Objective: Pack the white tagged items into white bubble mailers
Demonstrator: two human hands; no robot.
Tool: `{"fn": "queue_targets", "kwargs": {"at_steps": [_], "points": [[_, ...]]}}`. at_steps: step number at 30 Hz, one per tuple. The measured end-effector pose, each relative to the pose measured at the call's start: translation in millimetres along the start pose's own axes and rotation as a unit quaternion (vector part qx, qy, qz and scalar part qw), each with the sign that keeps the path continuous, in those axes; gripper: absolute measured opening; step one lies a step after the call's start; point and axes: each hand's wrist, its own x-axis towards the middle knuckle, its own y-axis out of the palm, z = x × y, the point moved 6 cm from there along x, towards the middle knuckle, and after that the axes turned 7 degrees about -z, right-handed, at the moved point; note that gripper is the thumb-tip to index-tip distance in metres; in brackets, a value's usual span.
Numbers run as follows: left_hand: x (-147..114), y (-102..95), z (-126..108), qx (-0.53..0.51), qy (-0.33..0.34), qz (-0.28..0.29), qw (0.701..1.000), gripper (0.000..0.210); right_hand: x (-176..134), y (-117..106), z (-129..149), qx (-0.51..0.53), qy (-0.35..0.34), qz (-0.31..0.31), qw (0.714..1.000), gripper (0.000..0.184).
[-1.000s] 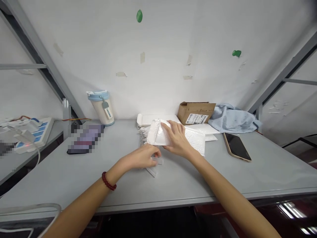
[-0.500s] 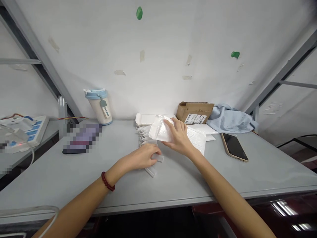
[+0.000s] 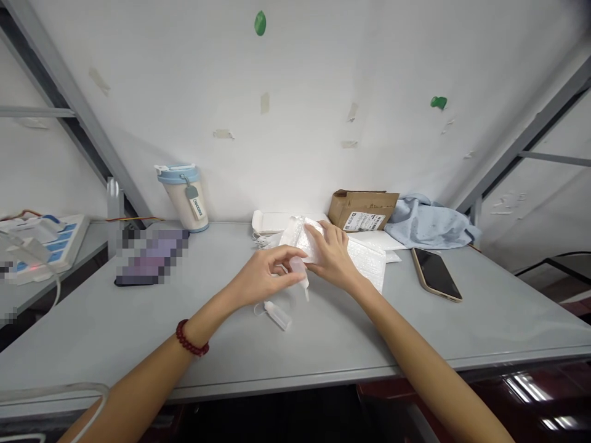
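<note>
A small translucent plastic bottle (image 3: 298, 267), nozzle down, is pinched by the left hand (image 3: 258, 275) in thumb and fingers — just beside the white bubble-padded envelope (image 3: 290, 234) that the right hand (image 3: 336, 257) grasps. A second translucent bottle (image 3: 278, 316) lies nearby on the grey tabletop (image 3: 332, 344).

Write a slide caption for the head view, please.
Left hand holds a bottle; right hand grips a mailer; another bottle lies on the desk.
</note>
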Motion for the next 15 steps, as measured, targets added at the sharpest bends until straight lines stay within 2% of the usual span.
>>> {"fn": "queue_targets", "kwargs": {"at_steps": [4, 9, 11, 15], "points": [[3.7, -22.0, 1.7, -0.035, -0.012, -0.121, 0.992, 0.033, 0.3, -1.2, 2.5, -0.002, 0.001, 0.011, 1.000, 0.073], [4.1, -47.1, 3.9, -0.015, 0.029, -0.257, 0.966, 0.033, 0.7, -3.4, 4.6, 0.010, 0.001, 0.019, 1.000, 0.071], [4.0, -51.8, 5.2, 0.007, 0.039, -0.280, 0.959, 0.031, 0.6, -3.0, 4.3, 0.014, 0.003, 0.021, 1.000, 0.072], [5.8, -51.5, 9.2, 0.049, 0.040, -0.271, 0.961, 0.030, 0.6, -3.2, 3.3, 0.027, 0.006, 0.004, 1.000, 0.075]]}}
